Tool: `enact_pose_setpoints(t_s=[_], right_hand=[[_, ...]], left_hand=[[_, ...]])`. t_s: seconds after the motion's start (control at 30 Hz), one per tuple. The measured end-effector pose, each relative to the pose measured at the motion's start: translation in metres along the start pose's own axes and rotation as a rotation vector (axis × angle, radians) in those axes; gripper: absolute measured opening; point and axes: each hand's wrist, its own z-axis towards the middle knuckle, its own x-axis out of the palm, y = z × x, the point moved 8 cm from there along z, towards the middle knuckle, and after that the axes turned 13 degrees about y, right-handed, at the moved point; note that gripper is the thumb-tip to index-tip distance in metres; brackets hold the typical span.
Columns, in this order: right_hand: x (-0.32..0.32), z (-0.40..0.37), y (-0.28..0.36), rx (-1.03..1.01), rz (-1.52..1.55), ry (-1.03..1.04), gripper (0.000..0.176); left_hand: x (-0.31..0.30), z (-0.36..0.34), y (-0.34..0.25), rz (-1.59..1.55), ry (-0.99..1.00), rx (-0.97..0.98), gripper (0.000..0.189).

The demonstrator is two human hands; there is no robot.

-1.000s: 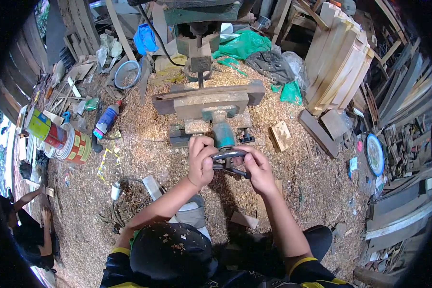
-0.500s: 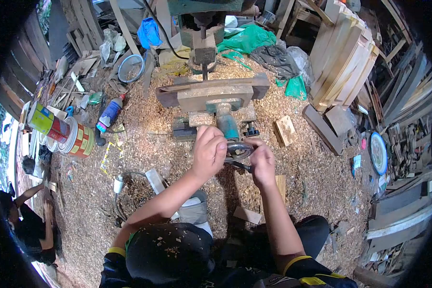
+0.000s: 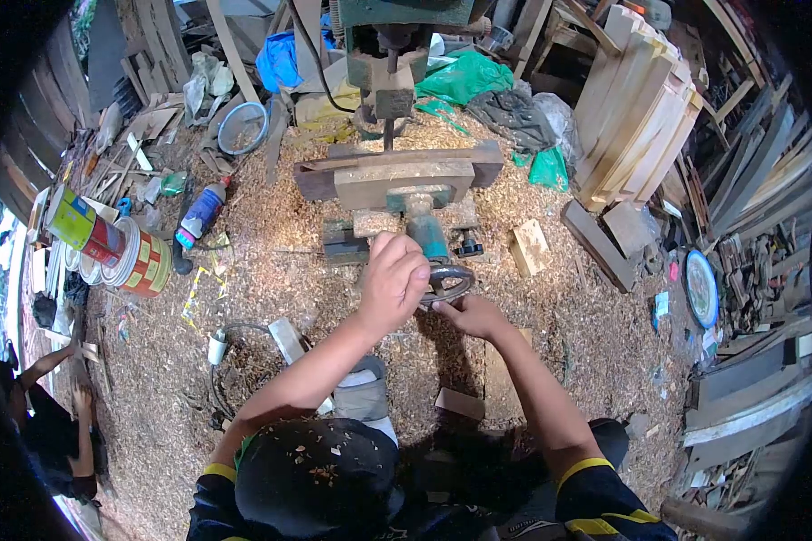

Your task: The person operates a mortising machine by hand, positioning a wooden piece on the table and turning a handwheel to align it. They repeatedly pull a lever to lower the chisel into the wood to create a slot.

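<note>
A dark metal handwheel [image 3: 451,283] sits at the front of a green machine screw housing [image 3: 429,236]. My right hand [image 3: 474,316] is closed at the wheel's lower rim, thumb pointing left; its fingertips are partly hidden. Just left of the wheel, my left hand [image 3: 394,281] is curled in a fist, and what lies inside it is hidden. Beyond the hands, a wooden board [image 3: 401,183] and a long dark wood piece [image 3: 307,180] are at the machine's clamp. A vertical drill bit [image 3: 388,135] comes down behind them from the machine head [image 3: 401,13].
Wood shavings cover the floor [image 3: 271,216]. A wood block [image 3: 530,247] lies to the right, near stacked boards [image 3: 636,117]. Paint buckets [image 3: 140,261] and a bottle [image 3: 202,215] are at left. Another person [image 3: 50,424] sits at the far left. A cable [image 3: 215,379] runs nearby.
My right hand has moved from the wheel's right side down to its lower rim, and the black handle seen below the wheel is now hidden. My left hand stays in place.
</note>
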Motion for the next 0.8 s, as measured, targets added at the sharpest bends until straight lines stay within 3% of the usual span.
enact_pose_setpoints(t_s=[0.1,0.2,0.4,0.63,0.7,0.8], right_hand=[[-0.022,-0.041,0.041,0.084,-0.138,-0.042,0.081],[-0.023,-0.043,0.047,0.026,-0.209,-0.131,0.080],[-0.026,-0.055,0.056,0.037,-0.261,-0.118,0.081],[-0.017,-0.041,0.037,0.057,-0.224,-0.210,0.084],[-0.009,-0.023,0.014,0.049,-0.160,-0.257,0.068],[0.002,0.001,-0.002,-0.024,-0.066,-0.243,0.065]], left_hand=[[-0.004,-0.004,0.004,-0.019,-0.051,0.010,0.032],[-0.006,-0.005,0.004,-0.020,-0.049,0.016,0.033],[-0.009,-0.003,-0.001,-0.014,-0.052,0.032,0.028],[-0.009,-0.002,-0.003,0.004,-0.034,0.027,0.026],[-0.007,0.001,-0.004,-0.002,-0.006,0.019,0.026],[-0.002,0.002,-0.003,-0.020,0.000,0.012,0.026]])
